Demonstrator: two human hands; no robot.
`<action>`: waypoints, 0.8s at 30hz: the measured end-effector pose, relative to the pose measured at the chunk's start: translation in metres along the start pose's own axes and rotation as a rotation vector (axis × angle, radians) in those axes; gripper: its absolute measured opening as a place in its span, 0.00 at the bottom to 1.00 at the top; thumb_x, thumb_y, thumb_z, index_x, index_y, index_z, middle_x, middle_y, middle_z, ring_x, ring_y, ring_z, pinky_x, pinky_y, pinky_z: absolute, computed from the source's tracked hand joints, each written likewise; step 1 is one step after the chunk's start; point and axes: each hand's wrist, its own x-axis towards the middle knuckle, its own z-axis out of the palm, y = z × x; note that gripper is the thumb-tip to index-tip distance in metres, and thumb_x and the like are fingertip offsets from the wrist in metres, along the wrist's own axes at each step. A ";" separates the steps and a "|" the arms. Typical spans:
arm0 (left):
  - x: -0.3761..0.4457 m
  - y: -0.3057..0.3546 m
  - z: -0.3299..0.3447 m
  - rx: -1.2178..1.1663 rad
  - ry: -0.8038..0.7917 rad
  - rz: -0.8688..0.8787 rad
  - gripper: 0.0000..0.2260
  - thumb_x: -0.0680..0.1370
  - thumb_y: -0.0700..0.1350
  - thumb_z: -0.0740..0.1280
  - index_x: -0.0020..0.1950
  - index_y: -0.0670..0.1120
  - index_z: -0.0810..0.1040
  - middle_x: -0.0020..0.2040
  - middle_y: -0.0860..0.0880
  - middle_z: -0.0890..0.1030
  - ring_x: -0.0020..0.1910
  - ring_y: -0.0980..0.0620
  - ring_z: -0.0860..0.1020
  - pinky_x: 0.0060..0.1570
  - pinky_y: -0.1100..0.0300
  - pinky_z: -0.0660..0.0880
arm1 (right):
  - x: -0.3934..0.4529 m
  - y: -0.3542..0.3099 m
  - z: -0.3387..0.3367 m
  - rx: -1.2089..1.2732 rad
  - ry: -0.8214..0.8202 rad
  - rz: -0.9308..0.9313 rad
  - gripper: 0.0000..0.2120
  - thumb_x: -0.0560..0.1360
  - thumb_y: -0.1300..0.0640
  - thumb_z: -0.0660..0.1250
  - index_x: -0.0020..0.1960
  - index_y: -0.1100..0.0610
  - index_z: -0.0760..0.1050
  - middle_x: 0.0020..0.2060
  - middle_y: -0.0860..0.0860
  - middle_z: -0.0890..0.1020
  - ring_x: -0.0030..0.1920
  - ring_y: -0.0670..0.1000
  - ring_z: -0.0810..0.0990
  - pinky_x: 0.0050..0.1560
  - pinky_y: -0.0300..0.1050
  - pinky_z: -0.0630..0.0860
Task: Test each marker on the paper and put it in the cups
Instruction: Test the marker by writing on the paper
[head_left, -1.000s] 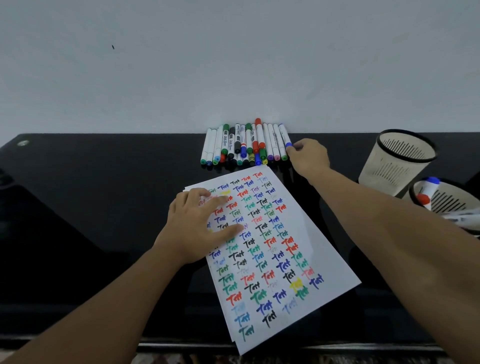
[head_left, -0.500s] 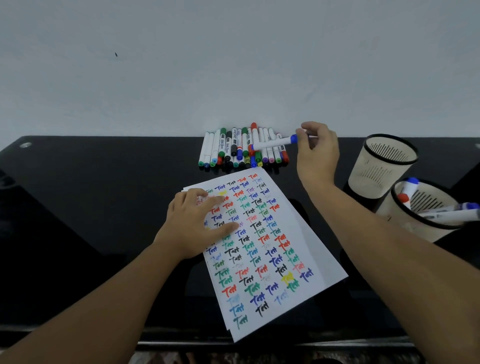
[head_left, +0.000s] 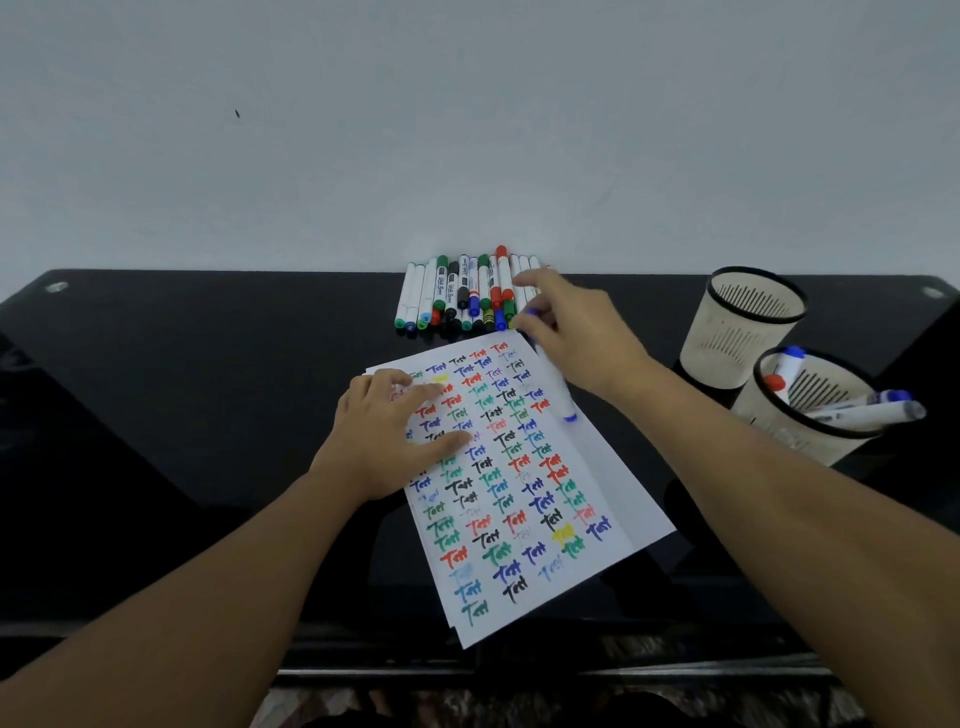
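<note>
A person's left hand (head_left: 395, 431) lies flat, fingers spread, on the paper (head_left: 519, 483) covered in coloured test marks, while the right hand (head_left: 576, 332) grips a blue-capped marker (head_left: 563, 402) over the sheet's top corner; more markers (head_left: 462, 296) line the desk (head_left: 182, 415) edge, two cups (head_left: 748, 322) stand right

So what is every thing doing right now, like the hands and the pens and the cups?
Left hand: flat, pressing the paper.
Right hand: holds a blue marker, back end over the paper.
Paper: lying flat, nearly full of coloured test words.
Row of markers: lying capped by the wall.
Far cup: upright; no markers showing.
Near cup: upright, holding markers.
</note>
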 end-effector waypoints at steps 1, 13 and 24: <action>0.000 0.000 0.000 0.001 0.001 -0.001 0.40 0.68 0.83 0.54 0.75 0.65 0.66 0.71 0.56 0.62 0.72 0.52 0.56 0.75 0.45 0.57 | 0.000 -0.001 0.004 -0.027 -0.064 -0.009 0.23 0.83 0.51 0.69 0.76 0.52 0.69 0.54 0.50 0.85 0.50 0.48 0.83 0.57 0.48 0.80; 0.001 -0.002 0.002 0.028 0.033 0.002 0.38 0.69 0.81 0.55 0.75 0.65 0.66 0.71 0.56 0.63 0.71 0.52 0.58 0.74 0.46 0.58 | -0.017 0.024 0.049 -0.201 -0.258 0.085 0.25 0.77 0.39 0.72 0.70 0.49 0.75 0.58 0.48 0.77 0.57 0.47 0.76 0.59 0.47 0.77; 0.001 -0.002 0.003 0.012 0.094 0.053 0.35 0.74 0.76 0.57 0.77 0.61 0.65 0.69 0.55 0.66 0.69 0.53 0.59 0.73 0.50 0.56 | -0.022 0.010 0.050 -0.372 -0.288 -0.085 0.20 0.87 0.39 0.49 0.75 0.42 0.66 0.56 0.48 0.79 0.52 0.51 0.80 0.46 0.52 0.80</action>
